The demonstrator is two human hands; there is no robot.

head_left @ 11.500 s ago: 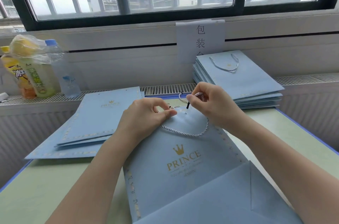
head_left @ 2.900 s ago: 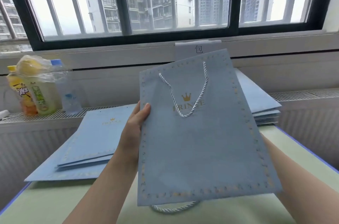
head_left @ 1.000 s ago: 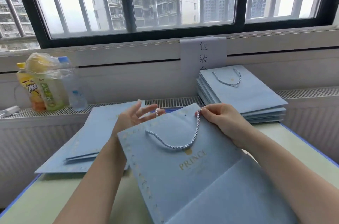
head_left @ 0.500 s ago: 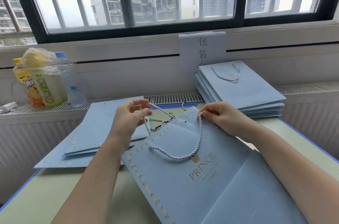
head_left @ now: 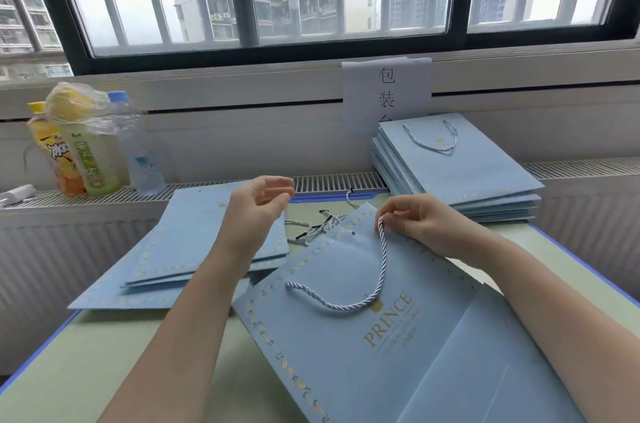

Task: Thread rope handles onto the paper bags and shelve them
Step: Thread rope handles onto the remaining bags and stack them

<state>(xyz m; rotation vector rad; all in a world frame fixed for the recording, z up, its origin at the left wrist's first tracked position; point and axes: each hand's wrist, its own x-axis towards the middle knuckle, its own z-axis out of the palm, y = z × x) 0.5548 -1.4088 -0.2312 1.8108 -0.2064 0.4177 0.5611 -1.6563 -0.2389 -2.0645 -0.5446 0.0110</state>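
A light blue "PRINCE" paper bag lies flat on the table in front of me. My right hand pinches one end of a white twisted rope handle at the bag's top edge. The rope curves down over the bag, and its other end lies loose on the paper near the left. An empty punched hole shows beside my right hand. My left hand hovers above the table with loosely curled fingers and holds nothing. Several loose ropes lie just behind the bag.
A stack of bags with handles stands at the back right on the radiator ledge. Flat bags without handles lie at the left. Drink bottles stand on the ledge at far left. A paper sign hangs below the window.
My left hand has let go of the loose rope it pinched and lifted a little; that rope now lies in the pile. My right hand keeps its pinch on the handle end.
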